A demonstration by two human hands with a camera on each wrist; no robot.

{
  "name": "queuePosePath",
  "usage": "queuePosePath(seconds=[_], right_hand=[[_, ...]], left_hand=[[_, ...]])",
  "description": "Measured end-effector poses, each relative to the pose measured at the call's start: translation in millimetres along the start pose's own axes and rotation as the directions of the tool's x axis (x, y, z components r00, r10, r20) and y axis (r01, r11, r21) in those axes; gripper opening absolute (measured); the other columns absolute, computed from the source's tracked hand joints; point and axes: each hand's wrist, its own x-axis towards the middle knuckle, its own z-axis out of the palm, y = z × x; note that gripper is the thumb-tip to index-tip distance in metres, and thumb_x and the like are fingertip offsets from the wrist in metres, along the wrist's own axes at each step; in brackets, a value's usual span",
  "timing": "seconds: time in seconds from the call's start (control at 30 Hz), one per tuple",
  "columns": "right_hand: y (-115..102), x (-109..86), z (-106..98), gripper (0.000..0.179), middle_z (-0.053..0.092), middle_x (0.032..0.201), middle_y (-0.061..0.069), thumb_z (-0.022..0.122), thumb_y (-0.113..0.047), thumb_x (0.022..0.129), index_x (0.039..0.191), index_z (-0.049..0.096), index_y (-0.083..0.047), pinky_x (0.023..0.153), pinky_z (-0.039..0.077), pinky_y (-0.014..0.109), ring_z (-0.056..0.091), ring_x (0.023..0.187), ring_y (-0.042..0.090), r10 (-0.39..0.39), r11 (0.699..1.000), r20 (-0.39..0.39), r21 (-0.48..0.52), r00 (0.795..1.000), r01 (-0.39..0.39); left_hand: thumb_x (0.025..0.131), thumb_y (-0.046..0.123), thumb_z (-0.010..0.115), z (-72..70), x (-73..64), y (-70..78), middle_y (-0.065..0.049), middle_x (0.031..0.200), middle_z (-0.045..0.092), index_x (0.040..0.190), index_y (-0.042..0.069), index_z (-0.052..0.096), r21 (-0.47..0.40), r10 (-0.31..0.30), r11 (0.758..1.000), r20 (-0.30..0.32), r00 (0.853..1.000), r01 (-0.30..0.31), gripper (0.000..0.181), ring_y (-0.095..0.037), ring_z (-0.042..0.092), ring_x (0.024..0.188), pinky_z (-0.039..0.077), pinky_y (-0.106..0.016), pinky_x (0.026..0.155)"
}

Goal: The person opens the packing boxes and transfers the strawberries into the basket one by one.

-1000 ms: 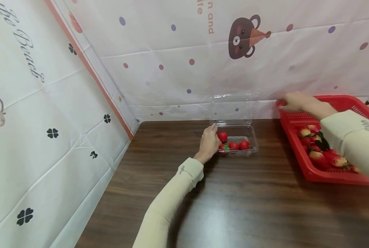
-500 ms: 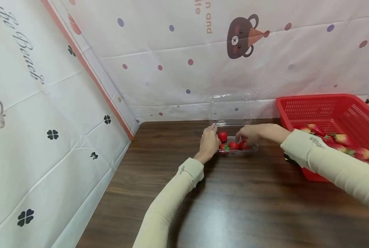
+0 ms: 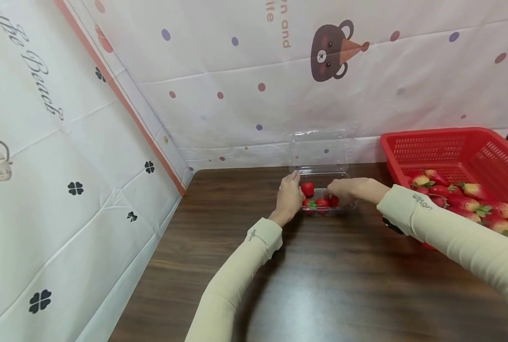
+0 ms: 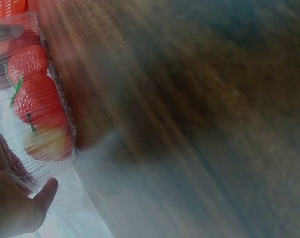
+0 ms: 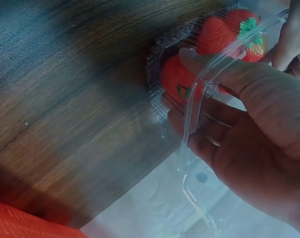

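Observation:
A clear plastic clamshell box (image 4: pixel 1 111) stands on the wooden table, its see-through lid (image 3: pixel 320 145) raised against the back curtain. Inside lie several strawberries, one red strawberry (image 3: pixel 307 189) toward the back left. At the box's left end, my left hand (image 3: pixel 289 194) holds the side, with its thumb on the outside in the left wrist view. My right hand (image 3: pixel 343 190) reaches into the right end. There its thumb and fingers pinch a red strawberry (image 5: pixel 174 77), as the right wrist view shows. The hand covers part of that fruit in the head view.
A red slotted basket (image 3: pixel 425 142) with several red and pale-tipped strawberries (image 3: pixel 465 203) stands at the right, partly behind my right sleeve. Printed curtains (image 3: pixel 220 118) border the table (image 3: pixel 322 275) at the back and left.
From above the basket's back left rim, my right hand has moved left and down into the clear box. It now grips a strawberry there. My left hand stays at the box's left end.

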Motion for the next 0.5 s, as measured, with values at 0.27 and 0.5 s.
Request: queuePosePath(seconds=[0.27, 0.5], right_hand=[[6, -3.9, -7, 0.034, 0.068, 0.098, 0.011, 0.073, 0.005, 0.083, 0.116, 0.069, -0.002, 0.059, 0.060, 0.032, 0.068, 0.069, 0.015, -0.070, 0.994, -0.065, 0.080, 0.995, 0.075], [9, -18.1, -35, 0.036, 0.071, 0.103, 0.014, 0.079, 0.005, 0.078, 0.111, 0.070, -0.002, 0.085, 0.059, 0.045, 0.069, 0.096, 0.029, -0.192, 0.981, -0.252, -0.064, 0.948, 0.181]], left_hand=[[0.095, 0.004, 0.063, 2.2, 1.8, 0.0, -0.002, 0.153, 0.055, 0.142, 0.008, 0.061, -0.003, -0.016, 1.000, 0.004, 1.000, 0.016, 0.047, -0.023, 0.054, 0.139, 0.048, -0.034, 0.110], [0.093, 0.003, 0.062, 2.1, 1.2, 0.0, -0.003, 0.152, 0.057, 0.140, 0.007, 0.062, 0.006, -0.002, 1.000, -0.006, 1.000, 0.002, 0.047, -0.024, 0.055, 0.138, 0.048, -0.034, 0.110]])
